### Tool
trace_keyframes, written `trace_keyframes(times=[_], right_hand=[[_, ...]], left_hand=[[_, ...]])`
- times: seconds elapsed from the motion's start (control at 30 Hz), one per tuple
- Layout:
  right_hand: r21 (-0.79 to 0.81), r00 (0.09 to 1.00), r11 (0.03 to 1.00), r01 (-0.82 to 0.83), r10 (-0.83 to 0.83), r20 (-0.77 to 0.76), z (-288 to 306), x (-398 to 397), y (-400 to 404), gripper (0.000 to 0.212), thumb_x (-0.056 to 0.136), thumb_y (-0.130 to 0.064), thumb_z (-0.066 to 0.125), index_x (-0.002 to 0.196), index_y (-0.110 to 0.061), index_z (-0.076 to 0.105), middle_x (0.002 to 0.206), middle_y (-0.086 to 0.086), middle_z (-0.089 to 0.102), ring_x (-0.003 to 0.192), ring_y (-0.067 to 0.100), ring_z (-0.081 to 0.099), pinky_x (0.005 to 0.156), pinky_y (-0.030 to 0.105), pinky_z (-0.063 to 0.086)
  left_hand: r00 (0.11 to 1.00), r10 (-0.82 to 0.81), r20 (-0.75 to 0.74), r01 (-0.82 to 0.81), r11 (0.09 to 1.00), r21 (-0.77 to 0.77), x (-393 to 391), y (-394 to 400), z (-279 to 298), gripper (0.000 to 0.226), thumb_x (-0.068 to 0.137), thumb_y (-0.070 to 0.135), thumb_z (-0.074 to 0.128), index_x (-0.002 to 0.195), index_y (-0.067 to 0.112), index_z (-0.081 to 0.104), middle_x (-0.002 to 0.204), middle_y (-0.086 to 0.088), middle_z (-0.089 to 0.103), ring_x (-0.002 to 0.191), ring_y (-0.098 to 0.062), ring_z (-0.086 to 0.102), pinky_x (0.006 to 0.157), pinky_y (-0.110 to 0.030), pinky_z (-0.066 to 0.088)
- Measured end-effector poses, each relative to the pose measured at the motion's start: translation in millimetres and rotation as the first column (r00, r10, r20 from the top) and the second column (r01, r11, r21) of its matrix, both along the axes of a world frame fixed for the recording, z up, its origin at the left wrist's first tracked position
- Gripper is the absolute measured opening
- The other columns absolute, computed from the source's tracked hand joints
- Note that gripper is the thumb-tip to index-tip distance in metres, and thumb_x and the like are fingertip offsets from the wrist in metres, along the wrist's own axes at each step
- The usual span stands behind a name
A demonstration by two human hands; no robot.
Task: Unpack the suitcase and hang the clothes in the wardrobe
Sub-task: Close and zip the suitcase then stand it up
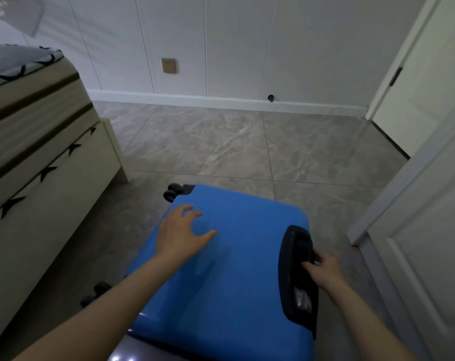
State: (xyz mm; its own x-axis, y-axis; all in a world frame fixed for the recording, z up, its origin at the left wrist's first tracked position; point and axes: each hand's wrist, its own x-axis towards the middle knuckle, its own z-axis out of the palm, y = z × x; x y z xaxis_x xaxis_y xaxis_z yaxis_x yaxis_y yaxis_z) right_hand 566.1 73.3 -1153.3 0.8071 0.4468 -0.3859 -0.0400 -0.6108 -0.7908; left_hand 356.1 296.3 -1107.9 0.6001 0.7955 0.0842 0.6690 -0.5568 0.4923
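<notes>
Head view is showing a closed blue suitcase (237,269) lying flat on the floor (247,142), wheels (173,192) pointing toward the bed (38,152). The left hand (180,234) is resting spread-fingered on its shell; the right hand (323,269) is gripping the black handle (298,254).

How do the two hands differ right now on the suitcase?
The left hand lies spread, fingers straight, on the suitcase's blue face; the right hand curls its fingers round the black handle at the side. The left only rests; the right grips. Both are bare and touch the closed suitcase.
</notes>
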Motion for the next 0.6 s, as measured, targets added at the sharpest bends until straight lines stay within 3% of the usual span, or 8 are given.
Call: trace_keyframes(times=[0.07, 0.13, 0.23, 0.27, 0.33, 0.4, 0.47, 0.6], right_hand=[[0.030, 0.997, 0.996, 0.081, -0.080, -0.022, -16.0, -9.2, 3.3, 0.036, 0.089, -0.005, 0.056, 0.125, -0.007, 0.055, 0.110, 0.008, 0.061, 0.088, 0.022, 0.056, 0.082, 0.033, 0.047], [0.087, 0.989, 0.985, 0.146, -0.145, -0.013, -22.0, -16.8, 4.7, 0.041, 0.091, -0.013, 0.055, 0.131, -0.012, 0.051, 0.116, 0.008, 0.059, 0.098, 0.024, 0.057, 0.085, 0.033, 0.046], [0.057, 0.980, 0.982, 0.178, -0.182, 0.076, -29.1, -18.0, 4.5, 0.058, 0.085, -0.023, 0.065, 0.138, -0.015, 0.043, 0.133, 0.013, 0.050, 0.113, 0.028, 0.052, 0.094, 0.038, 0.045], [0.039, 0.978, 0.978, 0.203, -0.205, 0.034, -33.6, -17.0, 3.6, 0.064, 0.083, -0.024, 0.067, 0.140, -0.013, 0.039, 0.137, 0.015, 0.047, 0.117, 0.030, 0.051, 0.096, 0.039, 0.044], [0.075, 0.970, 0.973, 0.220, -0.211, -0.120, -36.3, -16.8, 3.1, 0.054, 0.086, -0.019, 0.063, 0.135, -0.009, 0.043, 0.130, 0.017, 0.053, 0.106, 0.030, 0.056, 0.088, 0.037, 0.047], [0.072, 0.973, 0.981, 0.180, -0.167, -0.159, -36.4, -19.0, -0.5, 0.039, 0.090, -0.019, 0.057, 0.127, -0.010, 0.051, 0.114, 0.012, 0.061, 0.091, 0.024, 0.058, 0.080, 0.033, 0.047], [0.089, 0.973, 0.977, 0.192, -0.178, -0.147, -39.8, -18.2, -5.3, 0.037, 0.092, -0.021, 0.053, 0.127, -0.010, 0.052, 0.106, 0.007, 0.060, 0.087, 0.021, 0.056, 0.079, 0.031, 0.044], [0.095, 0.959, 0.958, 0.271, -0.261, -0.110, -43.8, -17.3, -14.2, 0.041, 0.092, -0.026, 0.053, 0.129, -0.008, 0.052, 0.115, 0.012, 0.060, 0.096, 0.026, 0.056, 0.083, 0.032, 0.043]], left_hand=[[0.998, 0.001, -0.061, -0.002, 1.000, -0.016, -12.4, -3.8, -14.6, 0.063, 0.073, 0.063, 0.062, 0.127, 0.032, 0.052, 0.143, 0.007, 0.038, 0.131, -0.015, 0.036, 0.108, -0.035, 0.032], [0.984, 0.010, -0.176, -0.015, 1.000, -0.028, -18.4, -12.1, -27.2, 0.076, 0.072, 0.072, 0.055, 0.136, 0.033, 0.042, 0.149, 0.005, 0.029, 0.136, -0.017, 0.029, 0.112, -0.037, 0.027], [0.947, 0.015, -0.322, -0.031, 0.998, -0.047, -18.1, -26.7, -45.2, 0.100, 0.066, 0.087, 0.036, 0.148, 0.033, 0.016, 0.158, -0.001, 0.002, 0.145, -0.020, 0.001, 0.118, -0.040, 0.006], [0.938, 0.008, -0.348, -0.021, 0.999, -0.033, -17.3, -30.0, -51.6, 0.106, 0.062, 0.091, 0.026, 0.149, 0.033, 0.009, 0.158, -0.001, -0.006, 0.145, -0.020, -0.007, 0.118, -0.040, -0.001], [0.927, -0.010, -0.374, 0.011, 1.000, 0.000, -15.7, -30.1, -57.1, 0.111, 0.056, 0.093, 0.011, 0.149, 0.034, 0.002, 0.158, -0.001, -0.012, 0.145, -0.020, -0.013, 0.118, -0.041, -0.006], [0.919, -0.039, -0.392, 0.045, 0.999, 0.004, -12.3, -26.6, -58.1, 0.107, 0.061, 0.092, 0.015, 0.149, 0.034, 0.002, 0.158, -0.001, -0.011, 0.145, -0.020, -0.013, 0.118, -0.042, -0.004], [0.908, -0.087, -0.410, 0.094, 0.996, -0.005, -5.3, -20.1, -55.5, 0.101, 0.067, 0.089, 0.024, 0.150, 0.034, 0.004, 0.158, 0.000, -0.011, 0.145, -0.020, -0.011, 0.118, -0.042, -0.002], [0.882, -0.240, -0.405, 0.222, 0.971, -0.093, 13.1, -0.8, -45.7, 0.091, 0.076, 0.081, 0.031, 0.150, 0.032, 0.008, 0.159, 0.002, -0.009, 0.145, -0.017, -0.009, 0.119, -0.041, -0.001]])
